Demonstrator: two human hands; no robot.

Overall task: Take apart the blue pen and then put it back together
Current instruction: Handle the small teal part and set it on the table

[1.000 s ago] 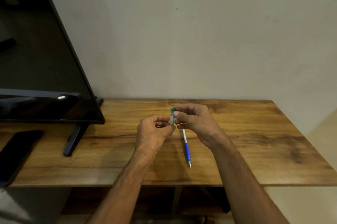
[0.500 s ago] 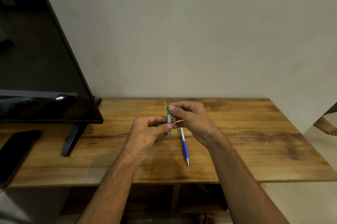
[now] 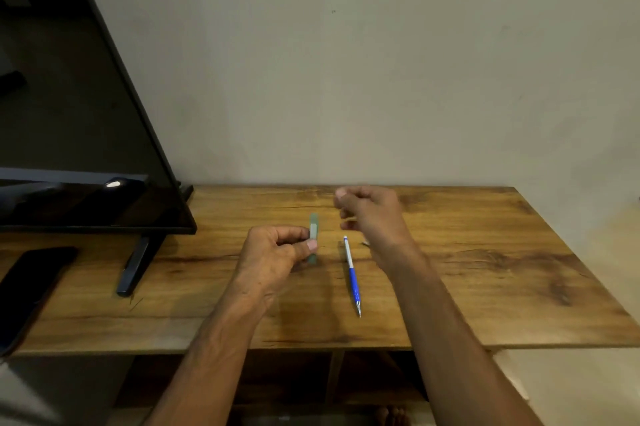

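My left hand (image 3: 273,259) pinches a short pale teal pen piece (image 3: 313,230) between thumb and forefinger, holding it upright just above the wooden table (image 3: 485,269). My right hand (image 3: 374,217) hovers to the right of it and apart from it. Its fingers are curled and blurred, and whether they hold anything small is unclear. The blue-and-white pen body (image 3: 352,275), with its metal tip toward me, lies on the table between my two forearms. A tiny pale bit (image 3: 365,243) rests on the table by my right wrist.
A large black TV screen (image 3: 69,148) stands at the left on a dark foot (image 3: 133,266). A black phone (image 3: 27,287) lies at the table's left front edge. A plain wall runs behind the table.
My right hand has let go of the teal piece and moved up and to the right. My left hand still holds the piece. The pen body has not moved.
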